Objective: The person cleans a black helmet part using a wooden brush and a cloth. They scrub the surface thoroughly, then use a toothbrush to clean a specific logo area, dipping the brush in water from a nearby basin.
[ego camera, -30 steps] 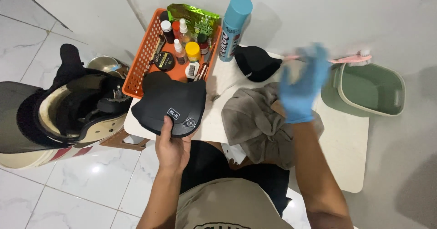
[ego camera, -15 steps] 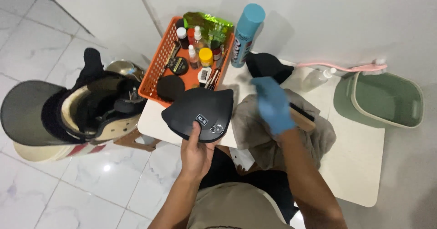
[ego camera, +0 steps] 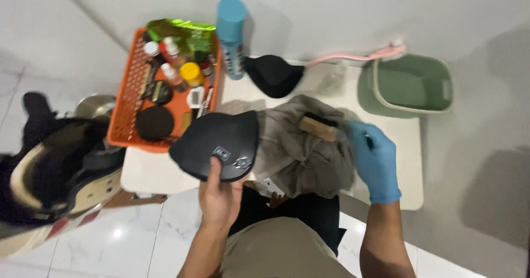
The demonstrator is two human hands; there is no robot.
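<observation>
Over a white table (ego camera: pixel 386 145) against a grey wall, my bare left hand (ego camera: pixel 218 198) grips a black pad (ego camera: pixel 218 145); my gloved right hand (ego camera: pixel 375 159), fingers curled, touches a brush (ego camera: pixel 319 126) on a grey cloth (ego camera: pixel 303 151). Beyond: orange basket (ego camera: pixel 124 112), spray can (ego camera: pixel 232 35), green tub (ego camera: pixel 414 85).

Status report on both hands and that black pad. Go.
Left hand grips black pad by its near edge. Gloved right hand on wooden brush, atop grey cloth. Nothing between them.
</observation>
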